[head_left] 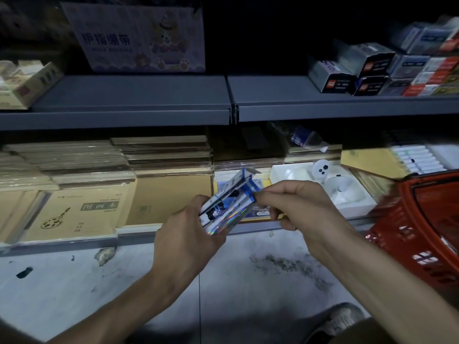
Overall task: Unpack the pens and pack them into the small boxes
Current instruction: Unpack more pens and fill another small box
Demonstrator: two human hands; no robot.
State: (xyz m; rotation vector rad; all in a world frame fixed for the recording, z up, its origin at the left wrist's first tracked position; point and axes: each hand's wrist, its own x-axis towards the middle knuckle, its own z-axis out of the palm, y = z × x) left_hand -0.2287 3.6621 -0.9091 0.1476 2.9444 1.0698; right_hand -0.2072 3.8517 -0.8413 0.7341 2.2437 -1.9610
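Note:
A small blue and white pen box (229, 199) with a shiny holographic side is held tilted in front of the lower shelf. My left hand (183, 234) grips its lower end from below. My right hand (295, 202) pinches the box's open top flap at its right edge. Dark pen ends show inside the box through its side. More small pen boxes (367, 70) are stacked on the upper shelf at the right. An open tray of white pens (417, 160) lies on the lower shelf at the far right.
A red plastic basket (422, 224) stands at the right on the floor. Brown paper pads (84, 212) fill the lower shelf on the left. A white tray with a small white figure (323, 175) sits behind my right hand. A grey upper shelf (139, 103) overhangs.

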